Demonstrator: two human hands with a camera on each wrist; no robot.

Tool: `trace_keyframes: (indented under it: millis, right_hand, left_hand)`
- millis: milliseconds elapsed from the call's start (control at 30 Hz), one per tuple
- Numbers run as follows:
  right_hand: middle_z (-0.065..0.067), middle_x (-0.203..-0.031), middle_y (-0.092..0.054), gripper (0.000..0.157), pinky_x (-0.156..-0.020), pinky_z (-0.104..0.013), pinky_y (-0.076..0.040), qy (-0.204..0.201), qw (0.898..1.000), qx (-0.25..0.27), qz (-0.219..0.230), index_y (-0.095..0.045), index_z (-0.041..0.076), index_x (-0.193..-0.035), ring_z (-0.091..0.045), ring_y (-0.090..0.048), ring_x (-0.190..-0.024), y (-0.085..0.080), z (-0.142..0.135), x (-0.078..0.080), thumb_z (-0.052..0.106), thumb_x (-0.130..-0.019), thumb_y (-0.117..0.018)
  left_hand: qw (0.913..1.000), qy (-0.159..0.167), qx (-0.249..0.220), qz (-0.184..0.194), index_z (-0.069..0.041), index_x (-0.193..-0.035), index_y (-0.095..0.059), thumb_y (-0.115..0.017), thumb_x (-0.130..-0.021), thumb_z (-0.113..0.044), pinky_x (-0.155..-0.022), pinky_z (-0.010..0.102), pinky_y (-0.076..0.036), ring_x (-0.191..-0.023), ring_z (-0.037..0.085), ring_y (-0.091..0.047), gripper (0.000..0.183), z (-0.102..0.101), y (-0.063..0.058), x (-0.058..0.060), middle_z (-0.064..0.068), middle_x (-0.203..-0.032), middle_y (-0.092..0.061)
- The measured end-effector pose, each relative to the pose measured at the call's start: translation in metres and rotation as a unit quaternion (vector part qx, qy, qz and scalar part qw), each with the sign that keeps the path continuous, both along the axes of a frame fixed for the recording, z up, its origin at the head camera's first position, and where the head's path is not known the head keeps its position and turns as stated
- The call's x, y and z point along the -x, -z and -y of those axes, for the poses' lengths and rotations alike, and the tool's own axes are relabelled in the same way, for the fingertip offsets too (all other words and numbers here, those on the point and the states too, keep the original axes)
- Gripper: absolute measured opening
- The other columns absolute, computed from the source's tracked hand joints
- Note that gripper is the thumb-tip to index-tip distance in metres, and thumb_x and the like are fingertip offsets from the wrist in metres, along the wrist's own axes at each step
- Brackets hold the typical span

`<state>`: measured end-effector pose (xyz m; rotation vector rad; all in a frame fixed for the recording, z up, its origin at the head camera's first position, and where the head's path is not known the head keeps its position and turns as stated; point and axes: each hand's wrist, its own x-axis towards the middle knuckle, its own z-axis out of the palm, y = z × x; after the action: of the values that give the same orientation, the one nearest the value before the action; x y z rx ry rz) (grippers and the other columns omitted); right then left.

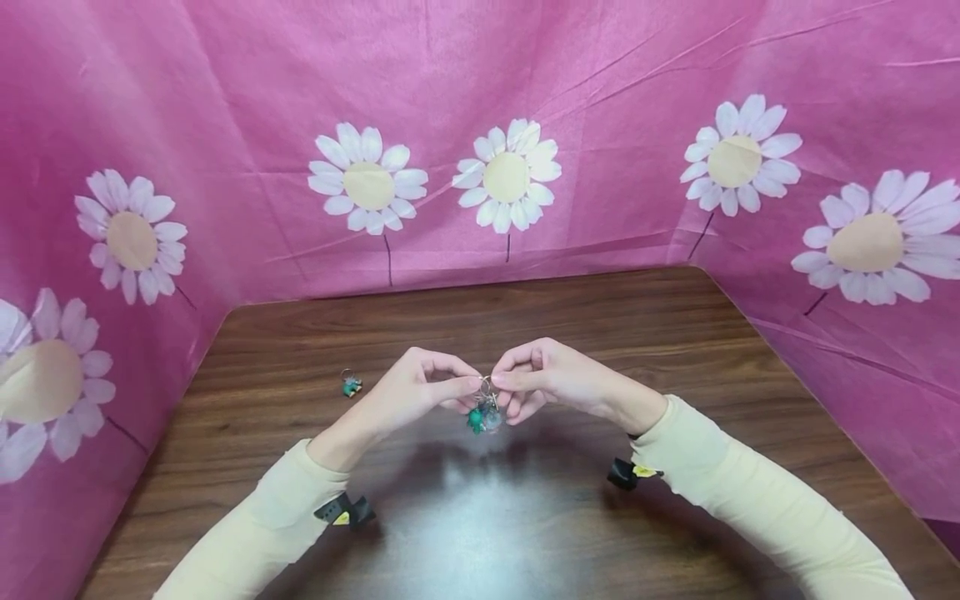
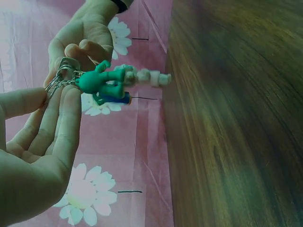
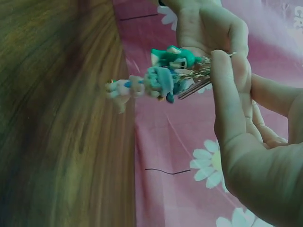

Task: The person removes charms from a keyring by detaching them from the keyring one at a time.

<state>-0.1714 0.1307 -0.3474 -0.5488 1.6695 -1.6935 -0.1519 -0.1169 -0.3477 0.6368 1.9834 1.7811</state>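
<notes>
Over the middle of the table, my left hand (image 1: 408,387) and right hand (image 1: 558,379) meet fingertip to fingertip. Both pinch a metal key ring (image 1: 486,385) between thumb and fingers, one on each side. From the ring hang several small figure charms on chains. A green figure (image 2: 102,81) shows closest in the left wrist view, with a pale figure (image 2: 154,77) beyond it. The right wrist view shows a light-blue figure (image 3: 161,80) beside the green one, and a flat metal piece (image 3: 195,88) near my right fingertips.
A separate green keychain charm (image 1: 351,386) with its own ring lies on the brown wooden table (image 1: 300,333), left of my left hand. Pink cloth (image 1: 435,75) printed with white daisies surrounds the table at the back and both sides.
</notes>
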Motion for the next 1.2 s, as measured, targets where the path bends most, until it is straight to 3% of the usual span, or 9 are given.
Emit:
trace_keyframes:
  millis: [167, 367, 467, 600, 833, 1033, 1200]
  right_hand:
    - [-0.009, -0.087, -0.071, 0.011, -0.084, -0.044, -0.061, 0.021, 0.997, 0.055, 0.042, -0.07, 0.004, -0.106, -0.017, -0.07, -0.076, 0.004, 0.004, 0.0, 0.01, -0.101, -0.061]
    - [-0.006, -0.093, -0.072, 0.015, -0.079, -0.033, -0.061, 0.041, 0.982, 0.135, 0.123, -0.068, 0.009, -0.105, -0.016, -0.07, -0.083, 0.01, 0.01, 0.001, 0.009, -0.105, -0.053]
    - [-0.005, -0.091, -0.071, 0.015, -0.073, -0.031, -0.06, 0.028, 0.985, 0.118, 0.122, -0.069, 0.009, -0.106, -0.015, -0.069, -0.079, 0.011, 0.01, 0.004, 0.011, -0.105, -0.054]
    - [-0.005, -0.089, -0.069, 0.014, -0.069, -0.031, -0.06, -0.014, 0.992, 0.059, 0.11, -0.07, 0.008, -0.109, -0.014, -0.068, -0.076, 0.012, 0.006, 0.006, 0.014, -0.103, -0.059]
    - [-0.01, -0.09, -0.07, 0.015, -0.068, -0.035, -0.062, -0.048, 0.995, -0.003, 0.085, -0.069, 0.003, -0.109, -0.018, -0.071, -0.076, 0.013, 0.002, 0.007, 0.013, -0.102, -0.061]
    - [-0.011, -0.089, -0.07, 0.012, -0.068, -0.037, -0.063, -0.02, 0.998, -0.013, 0.063, -0.067, 0.003, -0.106, -0.019, -0.07, -0.077, 0.015, 0.004, 0.007, 0.013, -0.101, -0.062]
    - [-0.008, -0.09, -0.07, 0.01, -0.07, -0.035, -0.063, 0.027, 0.996, 0.018, 0.078, -0.067, 0.006, -0.104, -0.018, -0.071, -0.078, 0.015, 0.007, 0.005, 0.012, -0.102, -0.059]
  left_hand:
    - [0.9992, -0.031, -0.018, 0.017, 0.006, -0.11, -0.073, -0.07, -0.096, -0.013, -0.083, 0.044, -0.061, -0.084, 0.026, -0.073, 0.023, -0.001, -0.002, 0.0, 0.016, -0.097, -0.075]
    - [0.9961, -0.077, -0.04, 0.017, 0.007, -0.111, -0.072, -0.071, -0.096, -0.014, -0.083, 0.047, -0.06, -0.082, 0.025, -0.073, 0.026, -0.002, -0.006, 0.003, 0.017, -0.097, -0.075]
    - [0.9969, -0.071, -0.029, 0.018, 0.008, -0.11, -0.072, -0.071, -0.096, -0.013, -0.081, 0.045, -0.061, -0.081, 0.025, -0.073, 0.025, 0.0, -0.007, 0.004, 0.017, -0.095, -0.075]
    - [0.9992, -0.029, 0.007, 0.025, 0.008, -0.108, -0.073, -0.07, -0.096, -0.013, -0.079, 0.045, -0.062, -0.08, 0.026, -0.073, 0.024, 0.004, -0.006, 0.003, 0.018, -0.094, -0.075]
    - [0.997, 0.029, 0.053, 0.048, 0.006, -0.106, -0.074, -0.071, -0.095, -0.015, -0.082, 0.054, -0.059, -0.081, 0.026, -0.072, 0.024, 0.004, -0.002, 0.007, 0.017, -0.092, -0.075]
    - [0.9961, 0.017, 0.043, 0.076, 0.008, -0.106, -0.073, -0.07, -0.094, -0.012, -0.081, 0.053, -0.06, -0.078, 0.024, -0.072, 0.023, 0.002, 0.003, 0.013, 0.019, -0.092, -0.075]
    - [0.9964, -0.021, 0.006, 0.081, 0.012, -0.107, -0.071, -0.068, -0.095, -0.008, -0.081, 0.051, -0.06, -0.077, 0.024, -0.073, 0.024, 0.002, 0.006, 0.016, 0.02, -0.092, -0.074]
